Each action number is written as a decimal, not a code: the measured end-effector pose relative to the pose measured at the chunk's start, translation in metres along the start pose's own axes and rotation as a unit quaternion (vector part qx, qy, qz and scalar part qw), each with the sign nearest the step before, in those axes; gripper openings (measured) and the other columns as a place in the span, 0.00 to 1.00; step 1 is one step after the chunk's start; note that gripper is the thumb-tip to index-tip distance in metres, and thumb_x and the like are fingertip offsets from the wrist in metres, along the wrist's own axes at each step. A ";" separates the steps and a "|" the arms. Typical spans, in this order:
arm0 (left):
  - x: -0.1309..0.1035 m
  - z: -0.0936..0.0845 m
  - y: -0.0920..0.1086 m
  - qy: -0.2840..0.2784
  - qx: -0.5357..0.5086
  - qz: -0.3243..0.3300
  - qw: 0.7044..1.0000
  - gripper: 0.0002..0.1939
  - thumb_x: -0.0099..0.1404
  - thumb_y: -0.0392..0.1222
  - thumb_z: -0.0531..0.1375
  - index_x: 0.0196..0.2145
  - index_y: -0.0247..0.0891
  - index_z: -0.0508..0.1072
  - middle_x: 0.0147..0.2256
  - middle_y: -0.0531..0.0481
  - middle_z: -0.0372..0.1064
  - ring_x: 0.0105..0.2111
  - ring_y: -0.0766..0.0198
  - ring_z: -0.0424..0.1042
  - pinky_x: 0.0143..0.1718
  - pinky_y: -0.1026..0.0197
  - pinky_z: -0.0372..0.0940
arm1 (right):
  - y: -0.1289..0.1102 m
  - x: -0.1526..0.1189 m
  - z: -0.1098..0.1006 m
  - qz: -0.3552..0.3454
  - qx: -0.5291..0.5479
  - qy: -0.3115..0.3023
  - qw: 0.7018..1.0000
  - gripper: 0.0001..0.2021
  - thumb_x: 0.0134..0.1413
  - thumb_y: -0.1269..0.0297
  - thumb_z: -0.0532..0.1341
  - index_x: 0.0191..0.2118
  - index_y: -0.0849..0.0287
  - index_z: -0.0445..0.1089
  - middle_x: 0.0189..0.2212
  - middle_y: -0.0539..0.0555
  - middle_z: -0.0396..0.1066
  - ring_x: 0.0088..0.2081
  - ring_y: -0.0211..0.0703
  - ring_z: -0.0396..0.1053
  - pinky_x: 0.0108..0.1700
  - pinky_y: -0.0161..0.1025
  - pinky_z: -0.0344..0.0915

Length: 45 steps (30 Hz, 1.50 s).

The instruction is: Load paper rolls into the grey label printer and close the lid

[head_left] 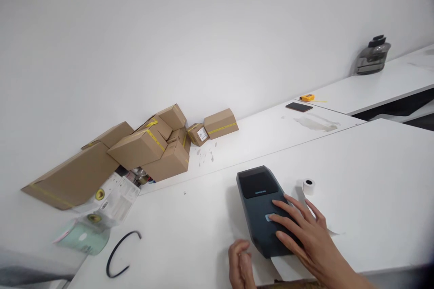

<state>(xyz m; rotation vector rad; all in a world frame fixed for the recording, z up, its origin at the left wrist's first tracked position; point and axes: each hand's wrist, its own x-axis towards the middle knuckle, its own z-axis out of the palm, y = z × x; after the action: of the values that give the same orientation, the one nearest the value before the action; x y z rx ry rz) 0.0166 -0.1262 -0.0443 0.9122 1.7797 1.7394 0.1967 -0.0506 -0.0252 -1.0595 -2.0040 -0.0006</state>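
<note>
A dark blue-grey device (260,207) with a black window at its far end lies on the white table (190,235). My right hand (303,230) rests over its right side, fingers spread, one fingertip at the light blue button (270,217). My left hand (241,264) is beside the near left corner of the device, its fingers curled in; whether anything is inside them is hidden. White paper (285,267) shows at the near end of the device. To the right of the device stands a small white roll (308,186).
Cardboard boxes (162,135) are piled against the wall at left, near clear packages (118,198) and a mint-green pouch (84,236). A black curved strip (117,253) lies nearer. Farther right are a phone (299,107), a yellow tape measure (307,98) and a grey bottle (373,56).
</note>
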 end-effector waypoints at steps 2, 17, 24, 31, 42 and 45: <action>0.002 0.008 0.007 0.006 -0.020 0.043 0.999 0.31 0.60 0.70 0.56 0.43 0.41 0.79 0.51 0.39 0.73 0.53 0.47 0.71 0.53 0.51 0.66 | 0.001 -0.008 -0.001 0.032 0.048 -0.008 0.998 0.18 0.63 0.53 0.58 0.58 0.37 0.69 0.62 0.50 0.67 0.63 0.59 0.63 0.61 0.60 0.59; -0.009 0.025 -0.010 -0.098 -0.044 0.017 0.994 0.41 0.65 0.67 0.53 0.65 0.35 0.63 0.68 0.41 0.53 0.70 0.48 0.49 0.69 0.52 0.49 | 0.011 -0.062 0.016 0.257 0.268 -0.035 0.928 0.29 0.67 0.52 0.50 0.71 0.41 0.47 0.71 0.49 0.50 0.70 0.56 0.50 0.66 0.58 0.57; 0.024 0.022 0.038 -0.103 -0.091 0.054 0.989 0.34 0.69 0.61 0.52 0.65 0.39 0.63 0.66 0.42 0.58 0.67 0.52 0.57 0.66 0.56 0.55 | 0.011 -0.006 -0.007 0.190 0.242 0.008 0.951 0.27 0.69 0.51 0.46 0.71 0.40 0.48 0.70 0.50 0.53 0.69 0.58 0.52 0.66 0.61 0.58; 0.104 0.052 0.061 -0.105 -0.036 0.047 0.993 0.27 0.70 0.53 0.54 0.62 0.39 0.62 0.59 0.38 0.68 0.60 0.56 0.66 0.61 0.56 0.60 | 0.021 0.119 -0.007 0.053 0.238 0.077 0.967 0.26 0.69 0.51 0.48 0.69 0.45 0.49 0.68 0.55 0.56 0.67 0.54 0.55 0.66 0.58 0.55; 0.111 0.076 0.023 -0.196 0.119 0.012 0.973 0.24 0.69 0.49 0.54 0.58 0.36 0.67 0.59 0.38 0.68 0.55 0.54 0.69 0.54 0.57 0.63 | 0.046 0.220 0.015 0.189 0.277 0.056 0.940 0.34 0.64 0.38 0.48 0.69 0.50 0.50 0.64 0.61 0.62 0.64 0.59 0.62 0.64 0.60 0.59; 0.107 0.073 0.023 -0.196 0.142 0.008 0.970 0.26 0.69 0.51 0.54 0.60 0.35 0.64 0.60 0.37 0.67 0.55 0.55 0.70 0.54 0.58 0.63 | 0.049 0.218 0.014 0.190 0.280 0.049 0.940 0.35 0.64 0.38 0.49 0.70 0.50 0.49 0.66 0.60 0.59 0.65 0.57 0.60 0.64 0.57 0.60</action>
<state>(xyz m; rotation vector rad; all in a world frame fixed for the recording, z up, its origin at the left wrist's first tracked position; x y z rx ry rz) 0.0026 0.0013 -0.0155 1.2897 1.7748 1.2192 0.1586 0.1332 0.0960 -1.0190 -1.5377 0.6707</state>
